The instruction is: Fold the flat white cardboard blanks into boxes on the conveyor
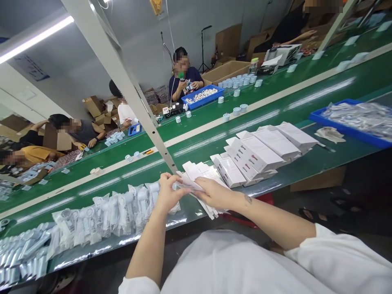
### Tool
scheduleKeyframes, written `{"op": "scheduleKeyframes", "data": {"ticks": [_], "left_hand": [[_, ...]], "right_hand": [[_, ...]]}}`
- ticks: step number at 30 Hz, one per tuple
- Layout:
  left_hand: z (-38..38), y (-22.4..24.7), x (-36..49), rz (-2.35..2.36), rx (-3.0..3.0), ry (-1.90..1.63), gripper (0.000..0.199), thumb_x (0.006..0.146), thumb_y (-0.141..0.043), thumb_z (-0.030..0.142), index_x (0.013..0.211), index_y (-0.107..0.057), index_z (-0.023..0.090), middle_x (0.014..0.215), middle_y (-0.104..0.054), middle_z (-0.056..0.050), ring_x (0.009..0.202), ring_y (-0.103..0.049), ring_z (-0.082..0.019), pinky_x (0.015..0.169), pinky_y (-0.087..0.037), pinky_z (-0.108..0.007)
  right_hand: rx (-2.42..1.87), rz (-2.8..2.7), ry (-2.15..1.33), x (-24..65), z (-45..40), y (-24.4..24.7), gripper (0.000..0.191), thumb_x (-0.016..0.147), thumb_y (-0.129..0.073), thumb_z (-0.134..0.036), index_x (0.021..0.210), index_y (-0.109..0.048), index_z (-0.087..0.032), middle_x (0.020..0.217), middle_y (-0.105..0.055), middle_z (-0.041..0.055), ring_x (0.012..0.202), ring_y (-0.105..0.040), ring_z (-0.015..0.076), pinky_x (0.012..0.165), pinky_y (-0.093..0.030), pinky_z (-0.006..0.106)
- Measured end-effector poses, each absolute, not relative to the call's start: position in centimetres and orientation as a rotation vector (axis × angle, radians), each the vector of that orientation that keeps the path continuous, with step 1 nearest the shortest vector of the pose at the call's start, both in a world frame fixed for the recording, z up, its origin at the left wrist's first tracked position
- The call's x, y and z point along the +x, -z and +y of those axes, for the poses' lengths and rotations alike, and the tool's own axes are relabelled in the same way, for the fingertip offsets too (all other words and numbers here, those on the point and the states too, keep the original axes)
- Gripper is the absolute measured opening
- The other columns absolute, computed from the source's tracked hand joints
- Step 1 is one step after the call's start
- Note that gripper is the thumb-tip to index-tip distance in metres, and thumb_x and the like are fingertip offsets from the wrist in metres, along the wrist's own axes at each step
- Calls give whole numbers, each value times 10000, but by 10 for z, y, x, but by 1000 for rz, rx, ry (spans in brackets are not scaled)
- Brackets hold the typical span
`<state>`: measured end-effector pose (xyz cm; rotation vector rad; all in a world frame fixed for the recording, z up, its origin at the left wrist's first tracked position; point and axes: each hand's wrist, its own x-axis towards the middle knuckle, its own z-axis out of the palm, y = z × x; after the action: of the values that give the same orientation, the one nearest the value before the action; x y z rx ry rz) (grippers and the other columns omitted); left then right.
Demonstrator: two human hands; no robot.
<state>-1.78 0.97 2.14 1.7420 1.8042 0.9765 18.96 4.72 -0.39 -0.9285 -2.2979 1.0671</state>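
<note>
My left hand point(169, 192) pinches the left end of a thin white carton point(190, 183). My right hand point(214, 192) is closed on its right side, fingers partly hidden. Flattened white cartons point(208, 170) lie in a pile under and behind my hands. To the right, white boxes point(263, 151) stand in a slanted row, some printed with small pictures of a handheld item. Left of my left hand, pale-blue items in clear bubble bags point(119, 210) lean together in a row.
Silvery packets point(23, 253) lie at the far left. A blue tray point(361, 122) of wrapped parts sits at the right. A slanted metal post point(134, 90) rises beyond my hands. Co-workers sit across the green conveyor belt point(260, 118), where small pale cups point(237, 110) stand.
</note>
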Motion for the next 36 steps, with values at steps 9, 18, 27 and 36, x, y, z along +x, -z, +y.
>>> {"op": "scheduleKeyframes", "data": {"ticks": [9,18,27,36], "left_hand": [[-14,-42,-2,1469,1634,-1168,133,745,-818,328,708,-733,233,1019,-452,-59,1108,-482,-280,1018,-444,-469],[-26,-62,-56,1140,1531,-1174,584,691,-883,459,1236,-691,373,1680,-192,-15,1557,-114,-390,1227,-251,-560],[-17,-15,12,927,886,-1271,709,629,-876,301,1299,-647,283,1383,-648,-94,1199,-643,-326,954,-536,-427],[-30,-17,32,1143,595,-1713,567,678,-801,262,1220,-639,305,1349,-660,-42,1244,-615,-267,1013,-513,-400]], "right_hand": [[116,-2007,-2152,179,80,28,1367,493,-812,-817,1566,-213,-218,1531,-377,125,1415,-406,325,1148,-337,422],[-214,-1930,-1911,197,84,12,1116,596,-913,-505,1487,-318,-194,1333,-541,140,1132,-586,272,936,-511,391],[10,-2334,-1710,202,89,-3,1135,569,-895,-509,1488,-323,-170,1263,-552,101,1087,-617,254,910,-548,358],[-397,-2448,-598,212,23,-43,803,814,-787,-320,1493,-364,-248,1557,-327,223,1404,-415,401,1090,-438,576]]}}
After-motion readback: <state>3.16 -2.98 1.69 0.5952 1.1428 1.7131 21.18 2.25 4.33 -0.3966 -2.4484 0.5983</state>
